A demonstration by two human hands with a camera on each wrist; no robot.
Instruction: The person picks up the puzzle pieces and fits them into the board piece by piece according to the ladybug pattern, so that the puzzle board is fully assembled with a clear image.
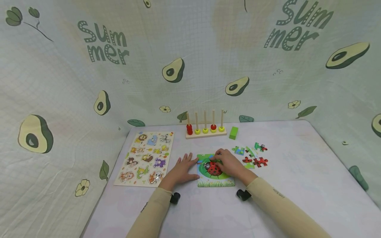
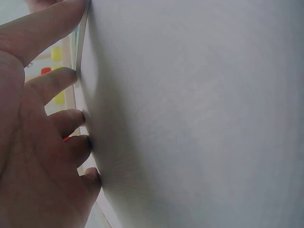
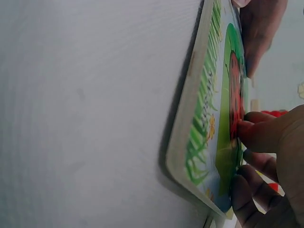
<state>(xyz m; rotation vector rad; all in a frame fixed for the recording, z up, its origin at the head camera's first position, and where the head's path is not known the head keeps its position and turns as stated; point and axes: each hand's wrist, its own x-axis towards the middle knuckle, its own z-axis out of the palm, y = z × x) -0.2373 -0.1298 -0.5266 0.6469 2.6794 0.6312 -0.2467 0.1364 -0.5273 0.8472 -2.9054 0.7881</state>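
Observation:
A square ladybug jigsaw puzzle (image 1: 215,182) in a pale frame lies flat on the table between the two hands. My left hand (image 1: 183,170) rests at its left edge with fingers spread; in the left wrist view, the thumb and index fingertip touch the frame's edge. Over the puzzle's upper right part is my right hand (image 1: 228,162), its fingers bent. In the right wrist view its thumb and index finger (image 3: 261,135) pinch at a puzzle piece by the red ladybug (image 3: 234,95); the fingers hide most of that piece. Several loose puzzle pieces (image 1: 260,162) lie to the right.
An animal puzzle board (image 1: 148,158) lies at the left. Behind the hands stands a wooden peg stacker (image 1: 206,135) with red and yellow beads, with a green block (image 1: 233,133) beside it. A printed cloth (image 1: 202,66) rises along the table's back and sides.

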